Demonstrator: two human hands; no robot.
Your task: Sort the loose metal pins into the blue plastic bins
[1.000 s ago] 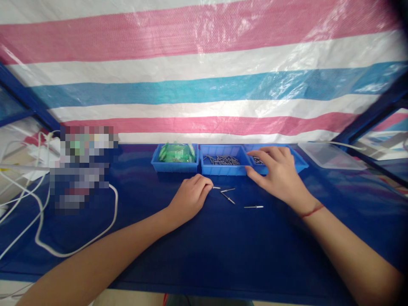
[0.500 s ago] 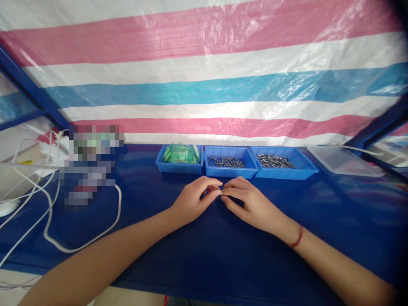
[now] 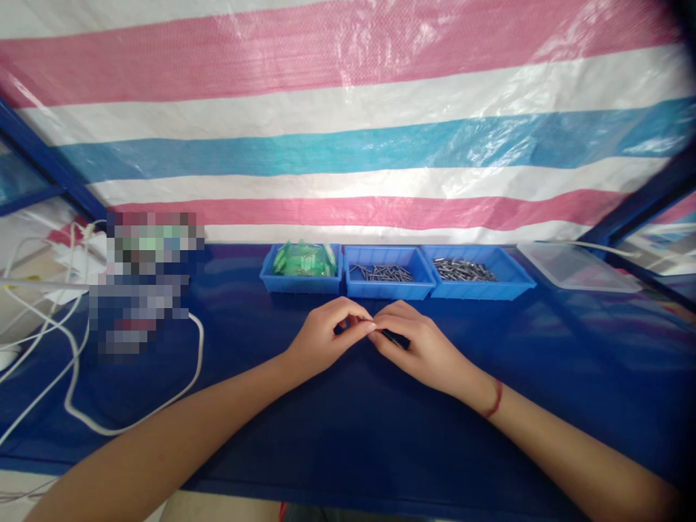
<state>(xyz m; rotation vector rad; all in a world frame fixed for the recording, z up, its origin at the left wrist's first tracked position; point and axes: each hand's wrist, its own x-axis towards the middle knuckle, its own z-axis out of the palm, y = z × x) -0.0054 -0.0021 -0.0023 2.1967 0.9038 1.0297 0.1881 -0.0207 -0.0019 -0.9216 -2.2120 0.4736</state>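
Over the blue table [image 3: 348, 435], my left hand [image 3: 331, 330] and my right hand [image 3: 416, 341] meet at the fingertips. Both are closed in a pinch, thumb against fingers. Whatever lies between the fingertips is too small and too covered to name. Just beyond my hands stands a blue bin [image 3: 388, 290] with slim metal pieces [image 3: 383, 273], perhaps screws or nails. To its right, another blue bin [image 3: 511, 286] holds a thicker heap of metal pieces [image 3: 462, 270]. On the left, a third blue bin [image 3: 299, 284] contains green plastic packets [image 3: 304, 259].
A clear plastic lid [image 3: 576, 267] lies at the back right. White cables [image 3: 199, 355] loop across the left side, near a blurred-out patch of items. Behind the table hangs a striped plastic sheet [image 3: 337, 156], between blue frame posts [image 3: 641, 199].
My fingertips have come closer together, and the small pale bit seen between them before is now covered. The whole view has shifted slightly; the bins stay in place.
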